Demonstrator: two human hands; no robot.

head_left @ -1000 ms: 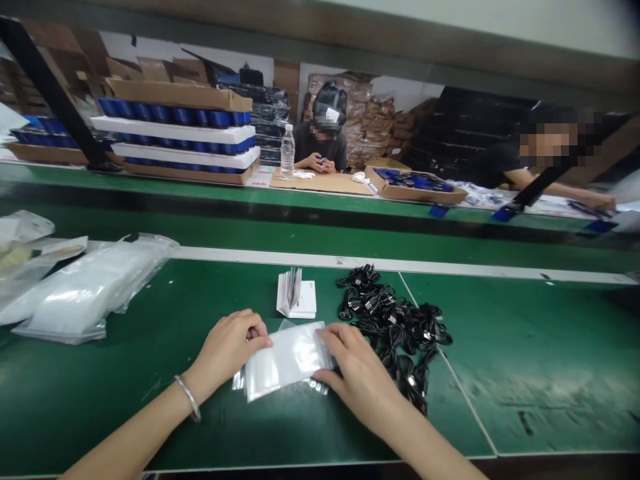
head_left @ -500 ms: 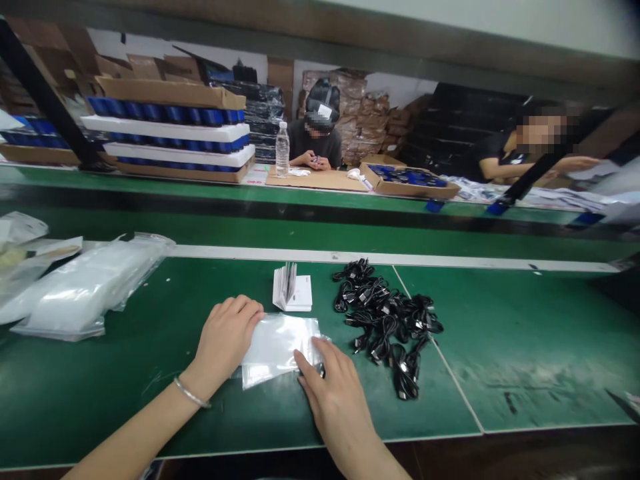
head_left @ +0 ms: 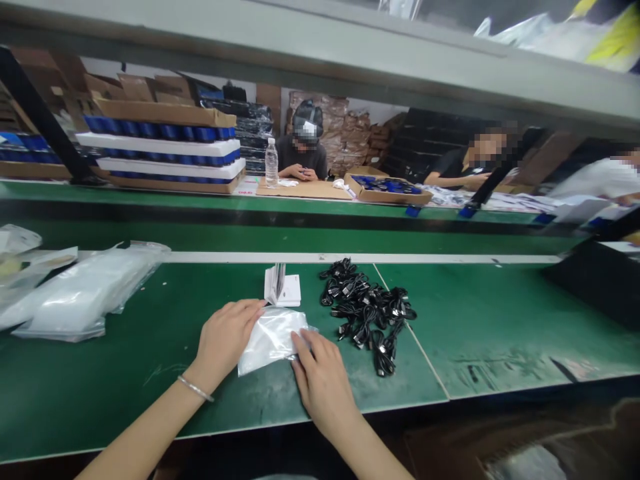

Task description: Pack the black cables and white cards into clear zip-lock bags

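Clear plastic bags (head_left: 273, 337) lie layered on the green tabletop (head_left: 150, 393) at lower centre of the frame, directly between both hands. Their long axis slants from lower left toward upper right. Left hand (head_left: 227, 340) touches the upper-left edge, fingers bunched close; right hand (head_left: 324, 380) touches the right end, thumb and forefinger slightly parted. Whether either pinches tight, I cannot tell. White booklets (head_left: 291, 291) stand just above the bags; black USB cables (head_left: 367, 307) lie right of centre, nearer the right hand.
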